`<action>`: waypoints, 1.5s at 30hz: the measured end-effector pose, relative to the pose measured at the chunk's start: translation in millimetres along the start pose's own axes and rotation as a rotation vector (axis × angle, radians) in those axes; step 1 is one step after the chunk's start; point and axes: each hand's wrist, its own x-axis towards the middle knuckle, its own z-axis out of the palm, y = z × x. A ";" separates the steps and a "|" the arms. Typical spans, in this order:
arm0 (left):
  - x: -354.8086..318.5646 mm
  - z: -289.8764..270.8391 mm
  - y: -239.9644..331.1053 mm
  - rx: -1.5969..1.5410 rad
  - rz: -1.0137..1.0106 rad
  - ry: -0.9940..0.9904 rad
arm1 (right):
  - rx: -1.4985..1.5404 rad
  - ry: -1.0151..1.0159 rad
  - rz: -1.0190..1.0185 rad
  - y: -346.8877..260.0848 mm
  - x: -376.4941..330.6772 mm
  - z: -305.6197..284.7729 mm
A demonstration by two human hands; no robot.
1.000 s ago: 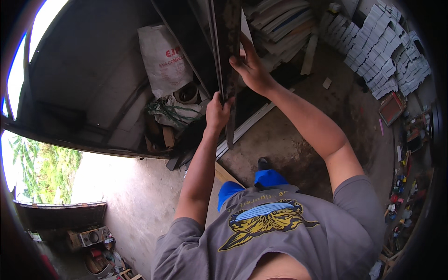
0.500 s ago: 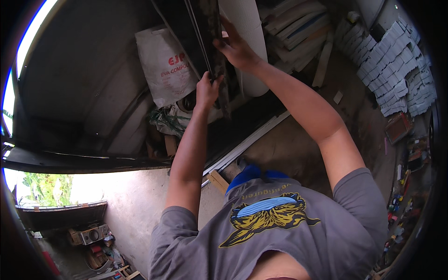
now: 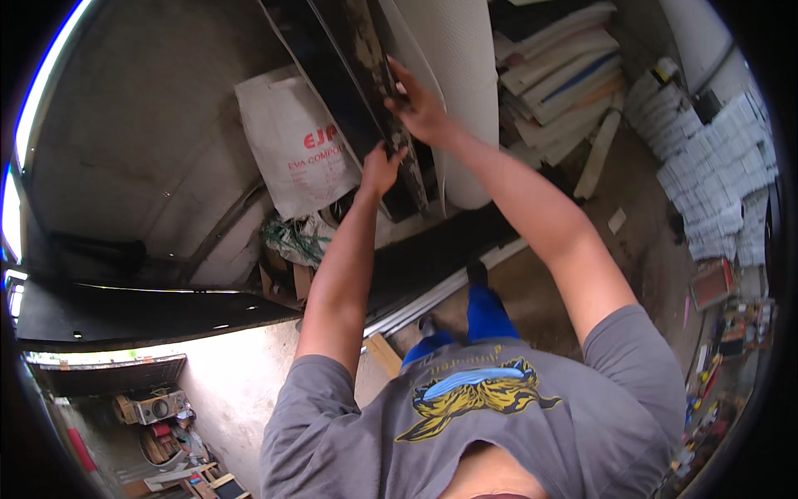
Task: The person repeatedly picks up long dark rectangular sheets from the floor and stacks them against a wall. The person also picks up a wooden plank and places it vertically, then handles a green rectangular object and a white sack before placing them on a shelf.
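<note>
Several long, dark boards lean upright in front of me; the right-hand board has a scuffed, flaking edge. My left hand is closed around the lower part of the dark boards, its thumb lying near the worn edge. Higher up, my right hand touches that board's right side with its fingers apart. A white textured sheet stands curved just right of my right hand. Left of the boards hangs or leans a white printed sack, partly covered by them.
A stack of pale sheets lies at the back right, with bundled white pieces farther right. Clutter lines the right edge. A dark ledge runs along the left. White strips lie by my feet.
The view has shifted, so the boards and white sheet appear lower and show more. My left hand keeps its grip; my right hand stays at the board's edge.
</note>
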 end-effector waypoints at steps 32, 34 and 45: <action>219.9 36.8 -125.7 0.115 -0.252 0.392 | 0.051 -0.125 0.274 199.3 218.5 64.1; 229.4 36.3 -143.0 0.199 -0.248 0.405 | 0.062 -0.118 0.243 203.1 225.2 69.9; 234.9 50.1 -156.1 0.178 -0.202 0.460 | 0.033 -0.129 0.236 223.4 227.5 70.3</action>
